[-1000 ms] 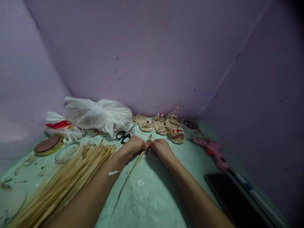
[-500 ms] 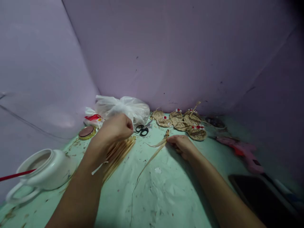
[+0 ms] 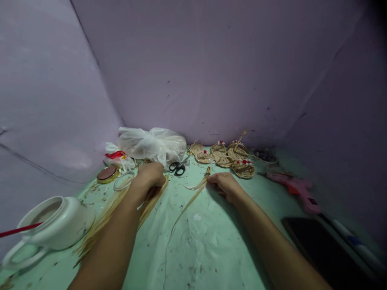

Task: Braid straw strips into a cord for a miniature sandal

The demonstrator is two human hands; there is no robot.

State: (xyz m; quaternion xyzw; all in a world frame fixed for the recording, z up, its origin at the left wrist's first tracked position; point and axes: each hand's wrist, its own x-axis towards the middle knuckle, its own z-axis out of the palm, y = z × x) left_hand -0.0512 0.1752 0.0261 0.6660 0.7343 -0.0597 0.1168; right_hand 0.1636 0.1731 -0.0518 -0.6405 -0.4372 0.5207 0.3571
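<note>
Packet print illegible; right hand pinches straw strip, tip pointing away, tails near-left; left hand at straw bundle, can't tell grip.

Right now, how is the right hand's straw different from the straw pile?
The held straw is a few strips gathered near the top; the pile is a thick bundle of many. The right hand pinches the held straw, while the left hand is over the pile. Both look pale brown.

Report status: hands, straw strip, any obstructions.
Right hand pinching straw strip. Left hand over straw bundle, grip unclear. Scissors near left hand, apparently not blocking.
</note>
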